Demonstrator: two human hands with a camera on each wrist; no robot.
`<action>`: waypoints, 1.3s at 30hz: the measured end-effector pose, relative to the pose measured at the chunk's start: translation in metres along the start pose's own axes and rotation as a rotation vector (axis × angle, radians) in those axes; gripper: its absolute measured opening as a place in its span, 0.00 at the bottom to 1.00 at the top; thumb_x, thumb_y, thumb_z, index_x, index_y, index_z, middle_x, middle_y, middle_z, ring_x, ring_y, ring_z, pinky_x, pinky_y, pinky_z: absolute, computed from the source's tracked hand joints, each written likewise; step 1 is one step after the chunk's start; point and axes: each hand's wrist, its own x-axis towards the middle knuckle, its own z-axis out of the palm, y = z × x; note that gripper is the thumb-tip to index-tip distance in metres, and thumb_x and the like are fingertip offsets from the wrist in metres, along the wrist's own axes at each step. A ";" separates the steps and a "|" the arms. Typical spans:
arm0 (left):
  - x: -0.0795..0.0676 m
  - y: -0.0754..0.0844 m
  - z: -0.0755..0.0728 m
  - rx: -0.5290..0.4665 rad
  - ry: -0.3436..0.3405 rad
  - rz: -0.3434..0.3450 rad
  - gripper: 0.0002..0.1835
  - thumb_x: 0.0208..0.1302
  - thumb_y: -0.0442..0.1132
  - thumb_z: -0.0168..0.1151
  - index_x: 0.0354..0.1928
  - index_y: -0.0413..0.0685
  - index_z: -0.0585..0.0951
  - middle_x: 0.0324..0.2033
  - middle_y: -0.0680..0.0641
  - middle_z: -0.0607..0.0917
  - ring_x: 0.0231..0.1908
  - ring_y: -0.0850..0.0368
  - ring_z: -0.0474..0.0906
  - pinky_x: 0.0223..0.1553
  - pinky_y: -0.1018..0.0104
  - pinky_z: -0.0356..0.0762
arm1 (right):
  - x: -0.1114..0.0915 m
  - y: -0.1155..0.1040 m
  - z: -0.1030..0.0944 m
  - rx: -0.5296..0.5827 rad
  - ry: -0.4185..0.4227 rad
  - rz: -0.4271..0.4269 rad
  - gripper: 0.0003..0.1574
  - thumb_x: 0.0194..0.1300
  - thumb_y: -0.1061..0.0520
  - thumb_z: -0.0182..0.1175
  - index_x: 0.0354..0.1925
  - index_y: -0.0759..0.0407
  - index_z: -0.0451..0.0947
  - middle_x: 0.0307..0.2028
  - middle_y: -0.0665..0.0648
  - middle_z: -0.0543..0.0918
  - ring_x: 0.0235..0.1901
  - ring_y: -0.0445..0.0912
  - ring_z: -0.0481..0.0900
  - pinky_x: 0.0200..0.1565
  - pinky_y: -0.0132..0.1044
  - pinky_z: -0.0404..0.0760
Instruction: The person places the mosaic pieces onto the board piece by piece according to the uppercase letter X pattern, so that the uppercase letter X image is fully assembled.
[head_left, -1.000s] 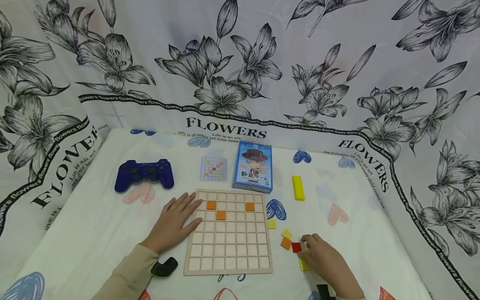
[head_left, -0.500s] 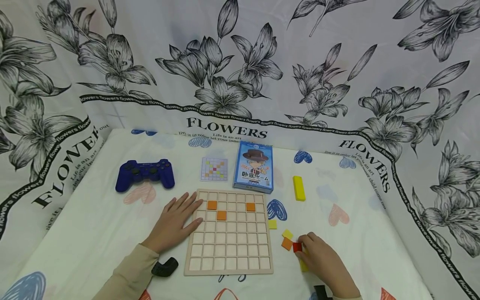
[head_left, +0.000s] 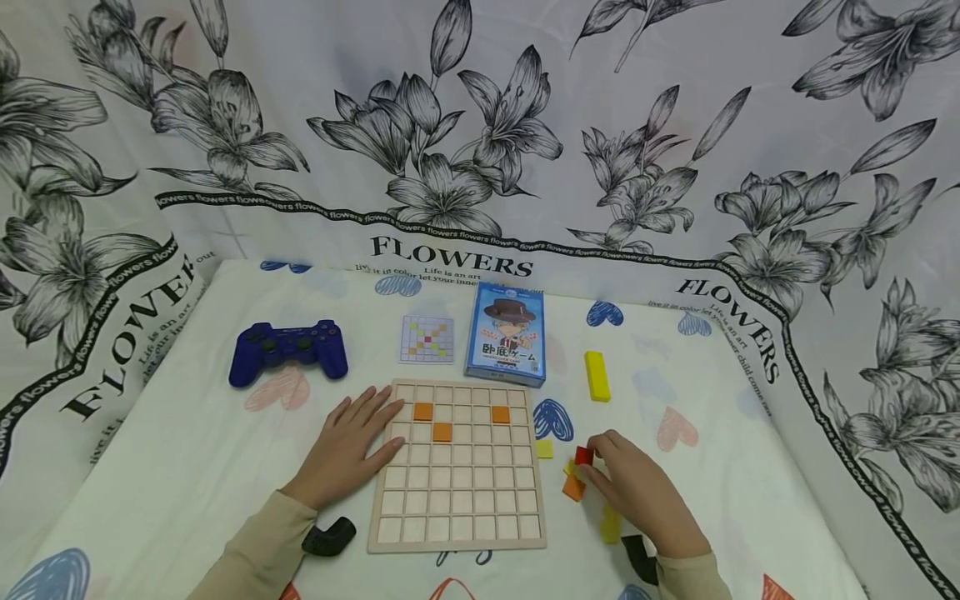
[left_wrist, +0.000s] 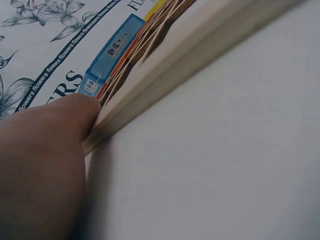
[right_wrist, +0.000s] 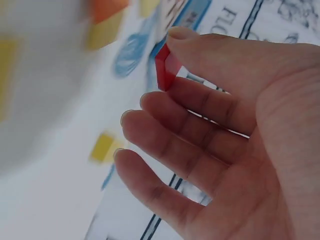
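Observation:
A wooden grid board (head_left: 459, 492) lies in the middle, with three orange tiles in its upper cells, one of them an orange tile (head_left: 442, 432) in the second row of tiles. My left hand (head_left: 343, 450) rests with spread, straight fingers on the board's left edge; its thumb (left_wrist: 60, 125) touches the rim in the left wrist view. To the right of the board, my right hand (head_left: 637, 483) pinches a red tile (right_wrist: 166, 67) between thumb and index finger, lifted off the cloth. Below it lie an orange tile (head_left: 573, 488) and a partly hidden yellow tile (head_left: 567, 468).
A small pattern card (head_left: 427, 340) and a blue game box (head_left: 506, 335) lie behind the board. A blue game controller (head_left: 288, 352) sits at left, a yellow block (head_left: 597, 377) at right. Yellow pieces (head_left: 611, 525) lie near the right wrist, another yellow tile (head_left: 544, 449) beside the board.
My right hand has picked up the red tile from the cloth and moved up and slightly left with it. The left hand stays on the board's edge.

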 end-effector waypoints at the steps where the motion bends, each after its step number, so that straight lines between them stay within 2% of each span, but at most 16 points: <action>1: 0.000 0.000 0.000 0.000 0.001 0.004 0.33 0.69 0.62 0.48 0.71 0.58 0.64 0.72 0.49 0.60 0.73 0.46 0.50 0.71 0.44 0.43 | 0.006 -0.003 -0.001 0.003 0.002 -0.025 0.17 0.56 0.50 0.71 0.41 0.52 0.77 0.35 0.47 0.79 0.30 0.36 0.71 0.36 0.30 0.80; 7: -0.001 0.000 0.000 0.004 0.005 0.033 0.32 0.69 0.61 0.48 0.71 0.58 0.64 0.72 0.51 0.60 0.72 0.45 0.51 0.70 0.43 0.43 | 0.039 -0.029 -0.002 -0.004 -0.012 -0.196 0.16 0.56 0.51 0.70 0.40 0.53 0.77 0.32 0.47 0.78 0.29 0.36 0.72 0.34 0.27 0.79; 16: -0.002 0.001 0.001 -0.001 0.010 0.029 0.33 0.69 0.61 0.49 0.71 0.57 0.64 0.72 0.51 0.60 0.72 0.45 0.51 0.70 0.43 0.43 | 0.074 -0.067 0.012 0.015 -0.098 -0.333 0.19 0.61 0.45 0.65 0.44 0.55 0.77 0.29 0.45 0.75 0.27 0.38 0.68 0.29 0.25 0.72; 22: -0.002 0.001 0.003 -0.002 0.010 0.028 0.33 0.69 0.62 0.48 0.72 0.57 0.63 0.73 0.52 0.59 0.73 0.46 0.51 0.71 0.44 0.42 | 0.082 -0.083 0.022 -0.004 -0.142 -0.354 0.16 0.63 0.45 0.63 0.42 0.54 0.77 0.27 0.45 0.74 0.25 0.38 0.68 0.27 0.25 0.70; 27: -0.002 0.002 0.002 -0.004 0.016 0.029 0.33 0.69 0.61 0.48 0.72 0.56 0.63 0.72 0.52 0.60 0.73 0.46 0.51 0.71 0.44 0.42 | 0.085 -0.086 0.024 -0.051 -0.116 -0.363 0.16 0.63 0.43 0.63 0.40 0.53 0.78 0.26 0.45 0.74 0.24 0.38 0.67 0.27 0.27 0.69; 33: -0.002 0.002 -0.001 -0.003 0.011 0.025 0.33 0.69 0.60 0.49 0.72 0.56 0.63 0.72 0.51 0.60 0.73 0.46 0.51 0.71 0.44 0.42 | 0.089 -0.087 0.026 -0.045 -0.107 -0.370 0.15 0.64 0.44 0.62 0.41 0.53 0.79 0.28 0.45 0.76 0.26 0.38 0.69 0.31 0.27 0.74; 39: 0.000 0.002 -0.002 -0.003 0.016 0.027 0.33 0.69 0.60 0.50 0.71 0.55 0.64 0.72 0.50 0.61 0.72 0.45 0.51 0.71 0.44 0.43 | 0.091 -0.087 0.030 -0.042 -0.058 -0.406 0.13 0.62 0.45 0.64 0.40 0.52 0.80 0.28 0.45 0.77 0.26 0.38 0.69 0.32 0.27 0.75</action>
